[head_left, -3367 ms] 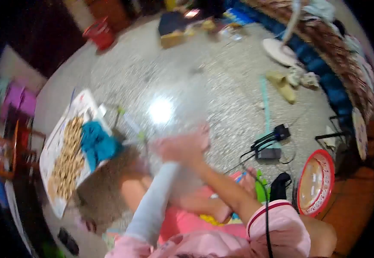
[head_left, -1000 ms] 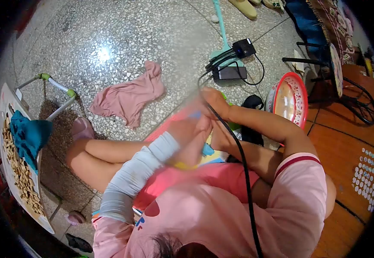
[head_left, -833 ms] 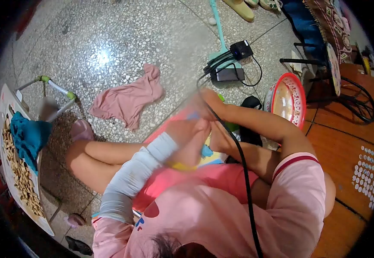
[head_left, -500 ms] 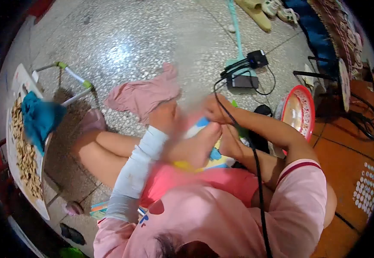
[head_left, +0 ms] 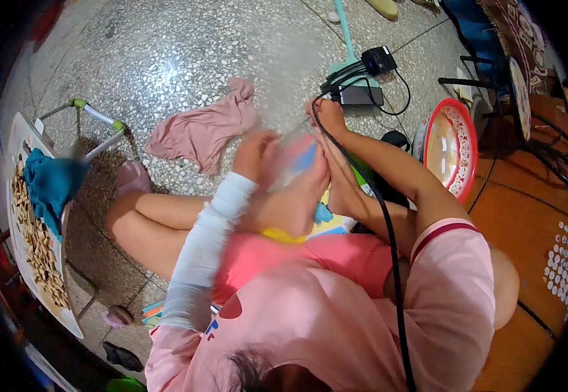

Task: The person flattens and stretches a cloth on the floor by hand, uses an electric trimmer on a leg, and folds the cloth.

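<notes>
My left hand (head_left: 252, 157), at the end of a pale sleeve, is beside the right edge of a crumpled pink cloth (head_left: 196, 134) on the floor. Its fingers are smeared, so what they hold cannot be told. My right hand (head_left: 328, 116) is farther forward, just beyond my toes, with fingers curled closed. A faint, thin blurred shape lies between the hands; its kind is unclear. My bare feet (head_left: 341, 189) rest close together over a blue, yellow and white printed sheet (head_left: 326, 225). A black cable (head_left: 383, 212) passes over my right wrist and down my front.
A low table (head_left: 68, 307) at left bears many small tan pieces and a teal cloth (head_left: 52, 183). Ahead right lie a black adapter box (head_left: 360, 97) with cables and a turquoise fly swatter (head_left: 345, 32). A red-rimmed basin (head_left: 470, 150) stands at right, near a stool.
My right hand has moved forward, away from my body. My left hand stays near the pink cloth, slightly more to the right. The whole view has shifted a little.
</notes>
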`<action>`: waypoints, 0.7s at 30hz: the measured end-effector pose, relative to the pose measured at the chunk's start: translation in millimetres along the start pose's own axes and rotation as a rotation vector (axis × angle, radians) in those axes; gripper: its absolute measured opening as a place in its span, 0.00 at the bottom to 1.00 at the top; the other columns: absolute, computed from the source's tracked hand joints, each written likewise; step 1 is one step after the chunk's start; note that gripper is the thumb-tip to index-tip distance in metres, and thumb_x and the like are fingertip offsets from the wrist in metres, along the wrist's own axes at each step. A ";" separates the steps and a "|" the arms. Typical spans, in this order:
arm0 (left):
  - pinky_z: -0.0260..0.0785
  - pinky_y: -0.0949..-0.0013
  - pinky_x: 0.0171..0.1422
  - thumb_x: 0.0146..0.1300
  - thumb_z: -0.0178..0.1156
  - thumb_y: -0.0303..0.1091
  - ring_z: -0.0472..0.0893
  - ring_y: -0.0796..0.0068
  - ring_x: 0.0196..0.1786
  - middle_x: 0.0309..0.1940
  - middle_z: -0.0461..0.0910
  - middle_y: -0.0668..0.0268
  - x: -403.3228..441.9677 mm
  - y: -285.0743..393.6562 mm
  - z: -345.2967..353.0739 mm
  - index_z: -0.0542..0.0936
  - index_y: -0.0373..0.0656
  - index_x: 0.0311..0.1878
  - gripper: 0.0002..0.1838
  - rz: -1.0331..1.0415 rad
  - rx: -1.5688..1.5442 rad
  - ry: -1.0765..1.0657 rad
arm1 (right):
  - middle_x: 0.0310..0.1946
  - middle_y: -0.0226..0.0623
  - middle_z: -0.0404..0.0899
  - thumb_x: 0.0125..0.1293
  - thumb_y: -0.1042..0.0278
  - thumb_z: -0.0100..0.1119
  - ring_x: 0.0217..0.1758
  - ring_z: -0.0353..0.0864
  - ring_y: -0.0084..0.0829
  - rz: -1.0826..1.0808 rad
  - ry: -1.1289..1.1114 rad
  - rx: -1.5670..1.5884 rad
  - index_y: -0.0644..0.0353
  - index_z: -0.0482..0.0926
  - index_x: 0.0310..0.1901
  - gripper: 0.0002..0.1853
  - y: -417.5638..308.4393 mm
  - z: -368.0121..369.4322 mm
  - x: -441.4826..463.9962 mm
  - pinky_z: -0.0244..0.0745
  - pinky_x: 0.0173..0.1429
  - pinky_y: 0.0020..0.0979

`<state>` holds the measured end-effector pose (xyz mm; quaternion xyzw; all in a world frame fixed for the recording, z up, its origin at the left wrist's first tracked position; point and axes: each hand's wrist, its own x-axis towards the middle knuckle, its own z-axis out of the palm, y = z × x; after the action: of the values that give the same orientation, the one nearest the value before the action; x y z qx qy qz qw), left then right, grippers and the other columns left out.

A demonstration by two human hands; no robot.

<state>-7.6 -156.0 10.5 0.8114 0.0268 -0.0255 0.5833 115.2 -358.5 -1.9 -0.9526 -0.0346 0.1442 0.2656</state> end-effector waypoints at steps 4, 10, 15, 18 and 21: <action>0.73 0.67 0.47 0.63 0.59 0.33 0.82 0.68 0.43 0.41 0.83 0.57 9.4 38.8 32.6 0.80 0.36 0.46 0.12 -0.070 -0.129 -0.074 | 0.30 0.60 0.79 0.62 0.60 0.44 0.38 0.81 0.58 -0.018 -0.013 0.050 0.68 0.81 0.30 0.19 6.5 3.0 2.1 0.74 0.51 0.51; 0.71 0.71 0.50 0.64 0.59 0.37 0.81 0.74 0.42 0.38 0.83 0.63 34.8 19.7 76.7 0.82 0.37 0.46 0.14 -0.235 -0.544 -0.090 | 0.31 0.58 0.80 0.62 0.60 0.49 0.39 0.82 0.56 -0.027 0.078 -0.040 0.65 0.82 0.30 0.16 0.5 4.3 -2.4 0.74 0.50 0.51; 0.71 0.75 0.48 0.66 0.57 0.33 0.78 0.82 0.41 0.39 0.81 0.70 37.0 33.5 58.3 0.80 0.37 0.48 0.12 -0.315 -0.704 -0.309 | 0.31 0.57 0.81 0.61 0.58 0.52 0.39 0.82 0.55 0.021 0.105 -0.093 0.63 0.82 0.32 0.16 0.6 9.2 -0.5 0.75 0.49 0.49; 0.72 0.77 0.46 0.66 0.58 0.32 0.78 0.82 0.42 0.41 0.81 0.69 35.1 38.5 42.4 0.79 0.36 0.50 0.13 -0.374 -0.721 -0.432 | 0.32 0.55 0.81 0.61 0.57 0.53 0.38 0.82 0.54 -0.002 0.126 -0.075 0.62 0.82 0.32 0.16 1.8 12.3 -3.1 0.75 0.48 0.49; 0.73 0.76 0.47 0.66 0.57 0.32 0.78 0.81 0.43 0.43 0.80 0.67 33.1 37.7 33.4 0.79 0.36 0.51 0.13 -0.418 -0.725 -0.493 | 0.31 0.53 0.82 0.61 0.56 0.52 0.38 0.82 0.54 0.007 0.107 -0.135 0.62 0.81 0.31 0.16 5.4 14.6 -1.4 0.75 0.47 0.50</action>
<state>27.8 -199.2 33.2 0.5029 0.0571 -0.3227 0.7998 109.6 -356.1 -16.3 -0.9748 -0.0268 0.0913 0.2017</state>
